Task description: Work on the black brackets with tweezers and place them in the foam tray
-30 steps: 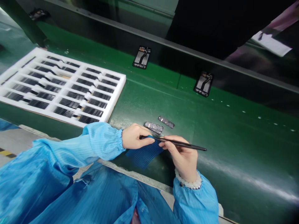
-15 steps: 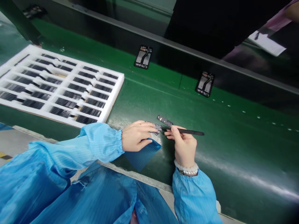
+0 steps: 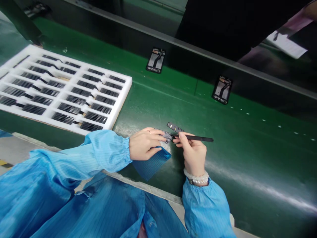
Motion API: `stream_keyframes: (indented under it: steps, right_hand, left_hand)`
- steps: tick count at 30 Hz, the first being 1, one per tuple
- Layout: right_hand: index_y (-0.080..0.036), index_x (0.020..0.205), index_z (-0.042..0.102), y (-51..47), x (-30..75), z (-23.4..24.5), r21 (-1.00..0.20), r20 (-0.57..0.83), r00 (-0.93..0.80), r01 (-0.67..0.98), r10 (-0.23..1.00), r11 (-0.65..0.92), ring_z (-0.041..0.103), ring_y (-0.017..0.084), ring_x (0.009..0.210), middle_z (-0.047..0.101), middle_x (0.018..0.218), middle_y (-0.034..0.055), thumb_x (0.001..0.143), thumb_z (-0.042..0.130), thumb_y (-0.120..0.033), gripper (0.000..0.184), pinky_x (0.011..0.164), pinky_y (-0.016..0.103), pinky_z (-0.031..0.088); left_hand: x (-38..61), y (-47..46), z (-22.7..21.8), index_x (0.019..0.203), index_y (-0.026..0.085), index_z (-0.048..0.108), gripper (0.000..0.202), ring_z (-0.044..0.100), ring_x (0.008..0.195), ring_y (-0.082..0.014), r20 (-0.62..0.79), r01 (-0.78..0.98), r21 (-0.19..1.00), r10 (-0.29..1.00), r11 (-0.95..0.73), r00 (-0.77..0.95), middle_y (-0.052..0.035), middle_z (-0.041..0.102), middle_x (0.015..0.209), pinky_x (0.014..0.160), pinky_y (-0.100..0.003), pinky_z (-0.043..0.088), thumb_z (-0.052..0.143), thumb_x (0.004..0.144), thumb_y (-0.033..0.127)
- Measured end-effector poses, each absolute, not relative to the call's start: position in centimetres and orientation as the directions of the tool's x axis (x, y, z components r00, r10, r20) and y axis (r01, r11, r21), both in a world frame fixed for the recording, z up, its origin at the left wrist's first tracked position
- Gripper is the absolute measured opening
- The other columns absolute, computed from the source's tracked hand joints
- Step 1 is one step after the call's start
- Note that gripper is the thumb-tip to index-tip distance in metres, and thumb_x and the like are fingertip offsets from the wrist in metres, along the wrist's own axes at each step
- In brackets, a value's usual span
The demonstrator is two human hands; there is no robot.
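Note:
My left hand [image 3: 143,143] lies over a blue sheet [image 3: 151,163] on the green belt [image 3: 223,138], and its fingertips press a small black part [image 3: 166,135]. My right hand [image 3: 192,150] is closed on black tweezers [image 3: 198,138], whose tip meets that part. A second small black part [image 3: 174,127] lies flat just beyond the fingers. Both sleeves are light blue, and a bead bracelet circles my right wrist.
A white foam tray [image 3: 119,102] with several rows of black parts sits at the left on the belt. Two phone frames [image 3: 156,60] [image 3: 222,89] lie along the belt's far edge by a dark rail. A person in dark clothing stands beyond it.
Both hands moved up from the blue sheet to the small black part. My left fingers now cover it and the tweezer tip touches it. The view shifted slightly.

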State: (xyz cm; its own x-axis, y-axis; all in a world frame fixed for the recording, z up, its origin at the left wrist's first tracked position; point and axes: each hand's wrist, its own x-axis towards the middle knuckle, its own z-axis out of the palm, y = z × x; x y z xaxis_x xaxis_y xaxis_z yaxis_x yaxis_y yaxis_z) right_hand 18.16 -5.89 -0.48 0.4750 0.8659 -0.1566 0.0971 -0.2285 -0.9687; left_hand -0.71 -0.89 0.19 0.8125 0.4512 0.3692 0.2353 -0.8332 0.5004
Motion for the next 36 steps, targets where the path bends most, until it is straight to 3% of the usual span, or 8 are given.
stream_keyframes:
  steps: [13, 21, 28, 36]
  right_hand:
    - [-0.014, 0.084, 0.068, -6.1, 17.9, -0.4, -0.966, -0.117, 0.483, 0.148, 0.868, -0.212, 0.069, 0.016, 0.060, 0.071, 0.065, 0.0035, 0.073, 0.068, -0.041, 0.029, 0.052, 0.025, 0.055]
    - [-0.016, 0.088, 0.067, -6.9, 17.5, -0.8, -0.922, 0.062, 0.434, 0.370, 0.899, -0.115, 0.071, 0.018, 0.066, 0.072, 0.078, 0.0057, 0.080, 0.062, -0.041, 0.026, 0.058, 0.028, 0.058]
    - [-0.018, 0.090, 0.067, -7.4, 17.3, -0.6, -0.819, 0.265, 0.324, 0.573, 0.908, 0.035, 0.069, 0.016, 0.069, 0.071, 0.086, 0.0059, 0.084, 0.059, -0.031, 0.016, 0.061, 0.027, 0.057]
    - [-0.018, 0.091, 0.067, -7.5, 17.3, -0.7, -0.824, 0.281, 0.347, 0.565, 0.895, 0.040, 0.070, 0.017, 0.072, 0.071, 0.087, 0.0064, 0.084, 0.059, -0.031, 0.016, 0.063, 0.029, 0.057]
  left_hand:
    - [-0.7, -0.8, 0.1, 0.083, 0.016, 0.067, 0.020, 0.056, 0.115, -0.0239, 0.344, 0.240, 0.512, 0.453, -0.825, 0.822, -0.0051, 0.069, 0.110, 0.091, -0.040, 0.044, 0.048, 0.088, 0.020]
    - [-0.8, -0.9, 0.2, 0.082, 0.018, 0.068, 0.022, 0.056, 0.115, -0.0233, 0.316, 0.261, 0.509, 0.460, -0.820, 0.830, -0.0041, 0.069, 0.110, 0.094, -0.040, 0.044, 0.048, 0.088, 0.021]
    - [-0.8, -0.9, 0.1, 0.082, 0.018, 0.068, 0.021, 0.057, 0.115, -0.0232, 0.319, 0.265, 0.499, 0.460, -0.825, 0.829, -0.0036, 0.069, 0.109, 0.093, -0.040, 0.044, 0.048, 0.088, 0.020]
    - [-0.7, -0.9, 0.1, 0.080, 0.016, 0.068, 0.021, 0.058, 0.112, -0.0239, 0.352, 0.249, 0.496, 0.454, -0.832, 0.818, -0.0038, 0.070, 0.107, 0.091, -0.040, 0.045, 0.049, 0.088, 0.020]
